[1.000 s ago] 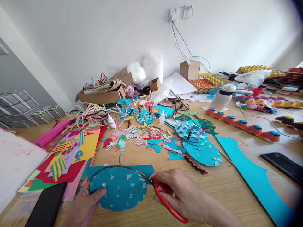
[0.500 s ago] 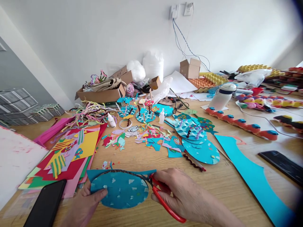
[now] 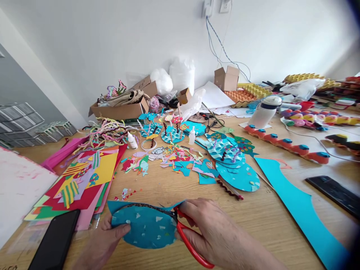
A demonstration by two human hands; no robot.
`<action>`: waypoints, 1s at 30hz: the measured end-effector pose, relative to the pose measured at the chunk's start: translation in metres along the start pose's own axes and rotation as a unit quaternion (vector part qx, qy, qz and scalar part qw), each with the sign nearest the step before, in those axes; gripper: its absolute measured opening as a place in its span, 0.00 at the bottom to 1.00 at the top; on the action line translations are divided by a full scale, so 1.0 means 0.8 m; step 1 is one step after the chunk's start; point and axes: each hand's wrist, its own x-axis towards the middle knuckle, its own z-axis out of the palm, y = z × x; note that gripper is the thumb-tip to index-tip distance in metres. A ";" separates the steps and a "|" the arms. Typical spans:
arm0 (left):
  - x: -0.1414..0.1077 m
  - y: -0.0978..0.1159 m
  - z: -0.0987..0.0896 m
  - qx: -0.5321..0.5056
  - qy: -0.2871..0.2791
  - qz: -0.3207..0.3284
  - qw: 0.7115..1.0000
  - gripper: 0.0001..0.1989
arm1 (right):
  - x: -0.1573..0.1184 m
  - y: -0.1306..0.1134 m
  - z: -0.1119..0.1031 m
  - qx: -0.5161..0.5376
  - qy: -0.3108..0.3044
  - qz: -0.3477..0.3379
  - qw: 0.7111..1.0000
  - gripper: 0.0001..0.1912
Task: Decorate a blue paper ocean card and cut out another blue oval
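The left hand (image 3: 105, 240) pinches the blue paper disc (image 3: 144, 227) low over the table's near edge; the right hand (image 3: 209, 230) grips red scissors (image 3: 187, 238). Best to turn the paper steadily, taking short snips along the curve.

I can read no text, label, brand or number anywhere: none on the blue paper disc (image 3: 146, 228) in my hands, nor on the white bottle (image 3: 263, 112) out at two o'clock.
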 end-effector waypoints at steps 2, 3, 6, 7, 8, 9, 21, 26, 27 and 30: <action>0.000 -0.003 -0.004 0.000 0.005 -0.003 1.000 0.17 | 0.000 -0.002 -0.002 -0.006 -0.005 -0.007 1.000 0.08; 0.000 -0.004 -0.005 0.001 0.006 -0.002 1.000 0.16 | 0.000 -0.003 -0.003 -0.010 -0.006 -0.010 1.000 0.08; 0.001 -0.007 -0.008 0.013 0.006 0.009 1.000 0.13 | 0.001 -0.005 -0.004 -0.021 -0.005 -0.019 1.000 0.09; 0.001 -0.008 -0.008 0.017 0.007 0.010 1.000 0.13 | 0.001 -0.005 -0.004 -0.023 -0.004 -0.023 0.999 0.10; 0.001 -0.008 -0.008 0.020 0.010 0.011 1.000 0.13 | 0.002 -0.005 -0.004 -0.025 -0.004 -0.025 0.999 0.10; 0.000 -0.007 -0.007 0.022 0.012 0.010 1.000 0.13 | 0.002 -0.005 -0.004 -0.027 -0.005 -0.027 0.999 0.11; 0.002 -0.009 -0.002 -0.018 -0.030 0.015 0.999 0.09 | 0.004 0.001 -0.001 -0.070 -0.005 -0.042 0.997 0.10; 0.001 -0.008 0.000 -0.017 -0.032 0.006 0.999 0.09 | 0.005 0.002 0.000 -0.081 -0.006 -0.045 0.996 0.10; 0.001 -0.007 0.002 -0.017 -0.029 0.007 0.999 0.09 | 0.005 0.003 0.000 -0.083 -0.008 -0.045 0.995 0.10; 0.000 -0.006 0.006 -0.021 -0.023 0.007 1.000 0.09 | 0.005 0.004 0.000 -0.091 -0.014 -0.048 0.995 0.11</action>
